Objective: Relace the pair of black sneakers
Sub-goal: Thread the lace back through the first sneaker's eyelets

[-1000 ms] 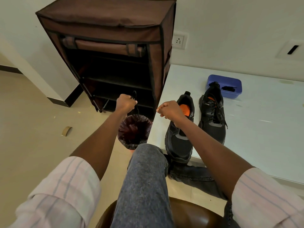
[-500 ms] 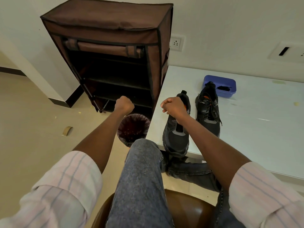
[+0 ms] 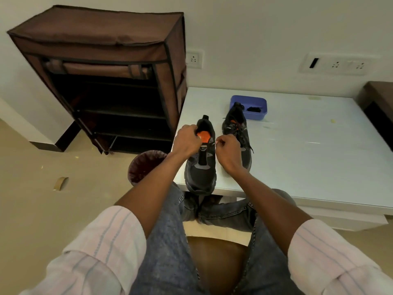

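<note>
Black mesh sneakers with orange insoles stand side by side on the glossy white tabletop (image 3: 297,150), toes toward the person. The nearer, unlaced sneaker (image 3: 200,167) sits at the table's front left edge, its rounded toe slightly over the rim; the laced sneaker (image 3: 237,133) stands just beside it, its heel touching a small blue rectangular plastic tray (image 3: 258,102) that holds a dark tangle of lace. The left hand (image 3: 186,141) is curled, gripping the collar of the unlaced sneaker at its left side. The right hand (image 3: 228,151) is curled over the same shoe's right side, fingertips pinched together; what they pinch cannot be told. Left of the table stands a brown fabric shoe rack (image 3: 102,81), with a round dark-lined bin (image 3: 144,166) on the beige floor.
</note>
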Motion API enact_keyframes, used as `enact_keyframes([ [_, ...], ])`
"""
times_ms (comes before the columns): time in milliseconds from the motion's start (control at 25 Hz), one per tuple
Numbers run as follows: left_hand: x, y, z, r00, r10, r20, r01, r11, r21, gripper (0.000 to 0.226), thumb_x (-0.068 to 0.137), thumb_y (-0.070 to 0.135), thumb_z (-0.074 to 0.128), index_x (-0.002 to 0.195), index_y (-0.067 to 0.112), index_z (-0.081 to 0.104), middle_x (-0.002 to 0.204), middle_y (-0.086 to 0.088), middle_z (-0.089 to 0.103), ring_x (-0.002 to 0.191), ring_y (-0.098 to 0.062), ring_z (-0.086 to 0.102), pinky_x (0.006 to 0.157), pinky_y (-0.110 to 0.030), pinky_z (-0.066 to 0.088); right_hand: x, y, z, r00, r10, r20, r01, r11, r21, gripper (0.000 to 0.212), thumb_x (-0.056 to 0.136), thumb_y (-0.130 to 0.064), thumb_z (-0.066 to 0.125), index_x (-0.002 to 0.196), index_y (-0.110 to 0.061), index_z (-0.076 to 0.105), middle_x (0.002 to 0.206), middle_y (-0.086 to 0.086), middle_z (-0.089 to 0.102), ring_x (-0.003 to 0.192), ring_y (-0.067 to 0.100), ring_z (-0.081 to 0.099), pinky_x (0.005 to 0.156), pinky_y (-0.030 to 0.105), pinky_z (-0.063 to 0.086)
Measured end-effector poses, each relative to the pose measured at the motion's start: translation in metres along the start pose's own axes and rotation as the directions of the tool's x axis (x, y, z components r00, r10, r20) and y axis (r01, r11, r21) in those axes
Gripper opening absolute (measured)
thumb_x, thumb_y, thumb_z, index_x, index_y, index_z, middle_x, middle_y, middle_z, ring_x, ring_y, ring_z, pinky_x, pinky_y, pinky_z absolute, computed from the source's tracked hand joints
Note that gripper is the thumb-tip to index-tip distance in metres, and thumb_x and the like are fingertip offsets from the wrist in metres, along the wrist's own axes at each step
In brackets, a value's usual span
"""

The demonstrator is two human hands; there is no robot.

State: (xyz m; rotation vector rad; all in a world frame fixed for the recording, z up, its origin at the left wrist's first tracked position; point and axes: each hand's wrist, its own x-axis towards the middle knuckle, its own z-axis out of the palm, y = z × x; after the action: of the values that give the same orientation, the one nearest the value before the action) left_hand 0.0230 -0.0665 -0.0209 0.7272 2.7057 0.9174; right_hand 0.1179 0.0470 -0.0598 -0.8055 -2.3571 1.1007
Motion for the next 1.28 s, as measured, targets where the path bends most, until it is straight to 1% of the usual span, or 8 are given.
enact_keyframes([
  [160, 0.010, 0.020, 0.030, 0.986, 0.159, -0.042, -0.155, 0.985, 0.078, 0.042, 0.087, 0.011, 0.057, 0.128, 0.004, 0.061, 0.132, -0.014, 0.059, 0.123, -0.033, 0.052, 0.105, -0.045, 0.043, 0.017, 0.029, -0.042, 0.993, 0.018, -0.117, -0.031, 0.994, -0.104, 0.024, 0.096, -0.010, 0.050, 0.112, -0.009, 0.067, 0.118, 0.009, 0.060, 0.100, 0.024, 0.061, 0.087, 0.031, 0.050],
  [440, 0.067, 0.044, 0.060, 0.949, 0.294, 0.115, -0.312, 0.929, 0.199, 0.046, 0.100, 0.022, 0.052, 0.144, 0.007, 0.049, 0.157, -0.015, 0.036, 0.149, -0.032, 0.022, 0.121, -0.040, 0.015, 0.118, 0.075, -0.081, 0.998, -0.048, -0.038, 0.032, 0.937, -0.348, 0.027, 0.096, -0.012, 0.044, 0.110, -0.002, 0.065, 0.115, 0.020, 0.064, 0.105, 0.038, 0.059, 0.085, 0.038, 0.044],
  [600, 0.086, 0.040, 0.080, 0.931, 0.344, 0.121, -0.365, 0.892, 0.268, 0.047, 0.103, 0.028, 0.046, 0.147, 0.010, 0.043, 0.161, -0.013, 0.028, 0.153, -0.032, 0.006, 0.123, -0.044, -0.001, 0.189, 0.088, -0.064, 0.998, -0.045, 0.033, 0.055, 0.892, -0.450, 0.031, 0.099, -0.020, 0.039, 0.100, -0.003, 0.066, 0.105, 0.019, 0.066, 0.098, 0.037, 0.059, 0.081, 0.041, 0.044],
  [720, 0.093, 0.034, 0.095, 0.919, 0.369, 0.139, -0.394, 0.867, 0.305, 0.050, 0.104, 0.034, 0.043, 0.149, 0.014, 0.040, 0.165, -0.013, 0.016, 0.153, -0.031, -0.007, 0.121, -0.045, -0.011, 0.237, 0.096, -0.045, 0.994, 0.002, 0.107, 0.042, 0.910, -0.413, 0.030, 0.092, -0.014, 0.039, 0.076, -0.005, 0.063, 0.086, 0.020, 0.064, 0.084, 0.037, 0.059, 0.070, 0.039, 0.045],
  [880, 0.104, 0.030, 0.094, 0.916, 0.387, 0.105, -0.400, 0.869, 0.292, 0.048, 0.104, 0.033, 0.042, 0.148, 0.015, 0.042, 0.165, -0.014, 0.013, 0.153, -0.031, -0.011, 0.122, -0.045, -0.011, 0.280, 0.104, -0.020, 0.985, 0.161, 0.060, -0.123, 0.906, -0.404, 0.037, 0.097, -0.019, 0.043, 0.060, -0.015, 0.039, 0.064, 0.003, 0.043, 0.069, 0.024, 0.046, 0.052, 0.032, 0.022],
  [960, 0.106, 0.028, 0.091, 0.927, 0.369, 0.063, -0.372, 0.886, 0.277, 0.046, 0.105, 0.033, 0.041, 0.147, 0.014, 0.045, 0.165, -0.014, 0.015, 0.153, -0.031, -0.010, 0.123, -0.046, -0.010, 0.292, 0.103, -0.012, 0.960, 0.259, 0.105, -0.185, 0.871, -0.455, 0.036, 0.098, -0.021, 0.044, 0.063, -0.014, 0.040, 0.066, 0.001, 0.042, 0.075, 0.024, 0.047, 0.052, 0.031, 0.027],
  [1120, 0.110, 0.031, 0.094, 0.928, 0.365, 0.069, -0.370, 0.890, 0.265, 0.043, 0.104, 0.033, 0.040, 0.143, 0.015, 0.049, 0.164, -0.014, 0.017, 0.153, -0.031, -0.010, 0.123, -0.047, -0.009, 0.307, 0.099, -0.008, 0.874, 0.417, 0.248, -0.242, 0.818, -0.521, 0.024, 0.102, -0.027, 0.046, 0.091, -0.006, 0.050, 0.092, 0.011, 0.050, 0.090, 0.027, 0.046, 0.081, 0.038, 0.038],
  [1280, 0.111, 0.031, 0.096, 0.919, 0.393, 0.020, -0.387, 0.894, 0.228, 0.041, 0.102, 0.029, 0.047, 0.139, 0.012, 0.054, 0.162, -0.016, 0.024, 0.153, -0.032, -0.004, 0.123, -0.045, -0.008, 0.306, 0.098, -0.002, 0.911, 0.354, 0.213, -0.224, 0.857, -0.464, 0.033, 0.097, -0.020, 0.052, 0.067, -0.011, 0.042, 0.068, 0.004, 0.043, 0.063, 0.019, 0.041, 0.059, 0.029, 0.033],
])
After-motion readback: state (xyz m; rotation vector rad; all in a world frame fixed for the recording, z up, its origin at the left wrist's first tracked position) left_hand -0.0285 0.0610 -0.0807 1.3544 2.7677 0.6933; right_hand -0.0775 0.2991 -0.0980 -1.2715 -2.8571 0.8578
